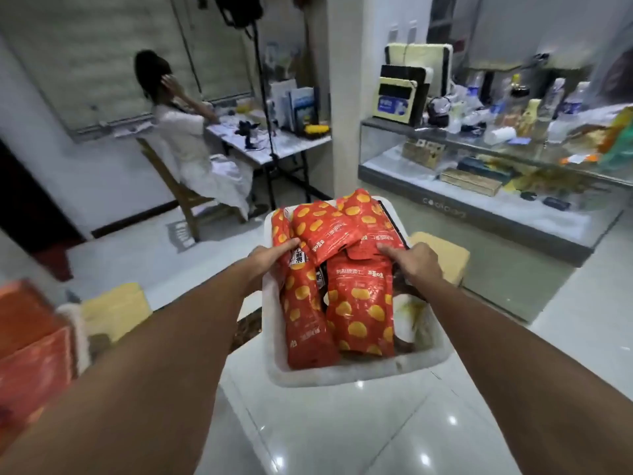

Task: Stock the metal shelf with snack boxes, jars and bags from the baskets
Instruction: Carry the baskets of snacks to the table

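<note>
A white basket (342,375) is held up over the tiled floor (308,433), packed with red snack bags (359,313) that lie flat and overlapping from its near edge to its far edge. The left hand (270,258) grips the basket's left edge with its thumb resting on a bag. The right hand (416,265) grips the right edge with its thumb on another bag.

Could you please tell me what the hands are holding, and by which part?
The white basket of red snack bags: the left hand grips its left rim, the right hand its right rim, thumbs on the bags.
</note>
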